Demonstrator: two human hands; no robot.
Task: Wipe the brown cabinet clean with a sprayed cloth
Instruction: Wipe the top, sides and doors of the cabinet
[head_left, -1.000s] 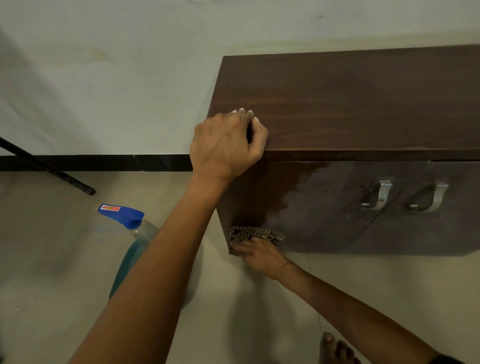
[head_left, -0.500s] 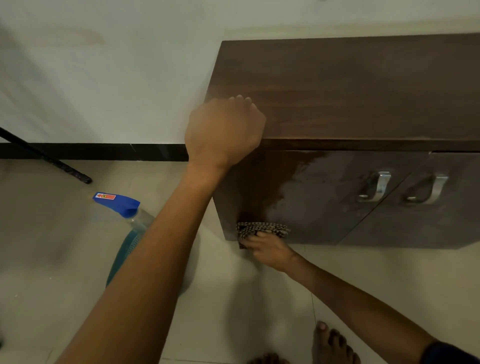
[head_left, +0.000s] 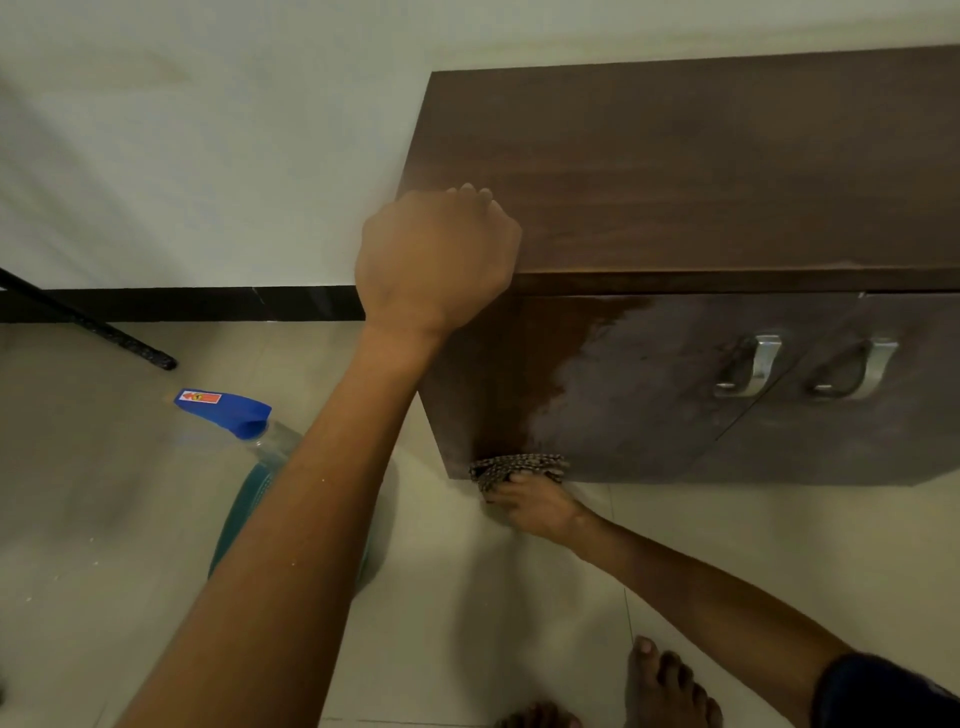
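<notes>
I'm wiping the left door: my right hand (head_left: 540, 506) is holding the bunched cloth (head_left: 519, 465) against the bottom edge of the brown cabinet (head_left: 701, 171), my left hand (head_left: 439, 260) curling over its top corner (bracing, I'd say). Next, I'm thinking, comes sweeping right across the dull patch toward the handles (head_left: 750, 366).

One brown cabinet (head_left: 675, 171) with two metal handles (head_left: 750, 366) (head_left: 857, 369), one patterned cloth (head_left: 519, 465), one spray bottle (head_left: 244, 415), one black rod (head_left: 88, 325), two hands (head_left: 439, 260) (head_left: 535, 506), two bare feet (head_left: 665, 686) (head_left: 535, 719).
</notes>
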